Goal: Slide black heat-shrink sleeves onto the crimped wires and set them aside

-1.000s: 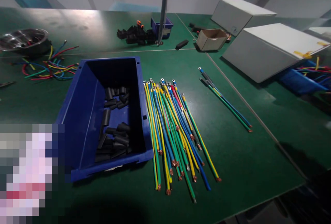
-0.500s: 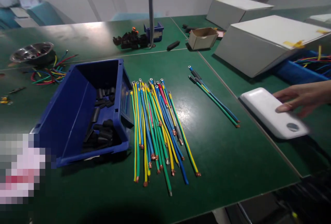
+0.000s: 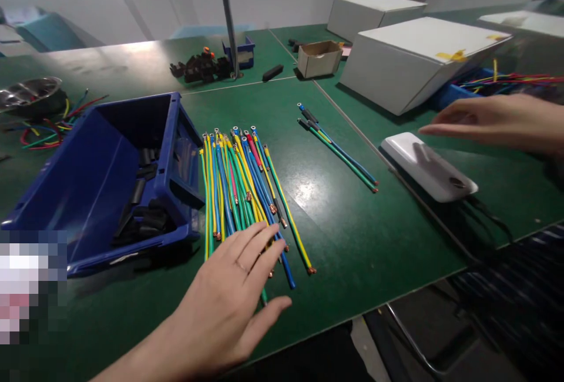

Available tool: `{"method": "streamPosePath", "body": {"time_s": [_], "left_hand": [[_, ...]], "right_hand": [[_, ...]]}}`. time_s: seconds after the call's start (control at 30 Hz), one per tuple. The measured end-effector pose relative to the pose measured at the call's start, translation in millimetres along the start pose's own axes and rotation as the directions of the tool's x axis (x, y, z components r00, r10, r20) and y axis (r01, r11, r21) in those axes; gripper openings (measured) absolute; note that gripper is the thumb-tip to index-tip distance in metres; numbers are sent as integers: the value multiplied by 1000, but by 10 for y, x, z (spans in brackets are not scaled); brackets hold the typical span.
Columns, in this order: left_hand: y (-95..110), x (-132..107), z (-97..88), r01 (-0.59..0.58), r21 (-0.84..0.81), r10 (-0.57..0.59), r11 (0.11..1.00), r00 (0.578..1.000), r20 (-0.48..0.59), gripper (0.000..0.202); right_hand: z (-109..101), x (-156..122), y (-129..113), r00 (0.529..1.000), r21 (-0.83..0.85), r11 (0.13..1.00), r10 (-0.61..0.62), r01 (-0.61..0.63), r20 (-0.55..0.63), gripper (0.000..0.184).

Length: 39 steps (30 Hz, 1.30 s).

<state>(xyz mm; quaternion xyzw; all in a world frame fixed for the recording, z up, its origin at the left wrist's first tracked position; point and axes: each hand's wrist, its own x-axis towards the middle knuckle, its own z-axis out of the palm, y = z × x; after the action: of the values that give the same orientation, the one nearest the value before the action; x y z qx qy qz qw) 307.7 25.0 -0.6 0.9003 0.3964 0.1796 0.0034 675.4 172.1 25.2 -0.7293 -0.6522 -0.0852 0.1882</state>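
Observation:
My left hand (image 3: pixel 233 294) reaches in from the lower left, palm down, fingers stretched and a little apart. It is over the near ends of a bundle of cut wires (image 3: pixel 238 176) and hides part of them. These green, yellow, blue and red wires have ring terminals at the far ends and bare copper at the near ends. I cannot tell whether my hand touches them. My right hand is out of view. Left of the bundle stands a blue plastic bin (image 3: pixel 101 153) with short black sleeves (image 3: pixel 145 217) inside.
A co-worker's hand (image 3: pixel 497 123) comes in from the right, above a white device (image 3: pixel 425 164) with a cable. Several wires with black sleeves (image 3: pixel 339 153) lie apart. White boxes (image 3: pixel 396 70), a small cardboard box (image 3: pixel 319 59) and a metal bowl (image 3: pixel 37 100) stand farther back.
My left hand has come into view over the wires. The co-worker's hand has let go of the white device and lifted off it. The view has turned right.

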Motion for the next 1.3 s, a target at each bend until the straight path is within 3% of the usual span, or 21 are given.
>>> {"method": "streamPosePath", "body": {"time_s": [0.1, 0.23, 0.4, 0.5, 0.57, 0.63, 0.7, 0.73, 0.8, 0.83, 0.9, 1.03, 1.13, 1.2, 1.3], "left_hand": [[-57, 118, 113, 7, 49, -12, 999, 996, 92, 54], [-84, 64, 153, -2, 71, -6, 997, 994, 107, 52], [-110, 40, 190, -2, 73, -5, 997, 996, 91, 52], [-122, 41, 211, -6, 77, -1, 997, 996, 89, 53], [-131, 38, 217, -13, 75, 7, 997, 997, 79, 53], [-140, 37, 218, -15, 76, 10, 997, 998, 69, 53], [-145, 38, 216, -18, 77, 14, 997, 998, 61, 52], [-145, 38, 215, -17, 76, 13, 997, 998, 57, 51], [-141, 36, 215, -12, 71, 9, 997, 999, 47, 51], [-138, 33, 217, -10, 69, 8, 998, 999, 43, 51], [-135, 25, 225, -2, 72, -1, 997, 999, 39, 50], [-155, 11, 259, 1, 87, -3, 996, 1000, 27, 59], [-181, 7, 295, -14, 91, 14, 996, 1000, 3, 70], [-192, 2, 317, -18, 94, 19, 995, 1000, -11, 66], [-203, -18, 341, -24, 98, 27, 995, 999, -31, 56]], "right_hand": [[39, -402, 107, 999, -21, 999, 43, -43, -13, 84], [138, -747, 384, 993, 25, 993, 112, -113, 35, 89], [179, -659, 639, 980, 103, 977, 179, -188, 90, 89], [153, -617, 634, 985, 67, 991, 105, -115, 134, 115], [124, -670, 502, 999, 19, 1000, -23, 23, 23, 125], [104, -761, 241, 978, 61, 985, -152, 162, -142, 111], [123, -824, -122, 948, 210, 925, -306, 317, -85, 74], [155, -823, -320, 903, 269, 869, -430, 416, -8, 61], [270, -734, -702, 795, 251, 776, -606, 579, 36, 47], [347, -650, -872, 769, 204, 760, -637, 617, 48, 45], [518, -440, -1153, 774, 84, 777, -629, 624, 74, 50], [775, -96, -1460, 869, -23, 874, -479, 485, 122, 52], [818, -32, -1504, 830, -24, 843, -524, 538, 192, 41], [801, -43, -1490, 792, -30, 805, -575, 592, 205, 40], [786, -53, -1454, 789, -51, 795, -588, 604, 177, 40]]}}
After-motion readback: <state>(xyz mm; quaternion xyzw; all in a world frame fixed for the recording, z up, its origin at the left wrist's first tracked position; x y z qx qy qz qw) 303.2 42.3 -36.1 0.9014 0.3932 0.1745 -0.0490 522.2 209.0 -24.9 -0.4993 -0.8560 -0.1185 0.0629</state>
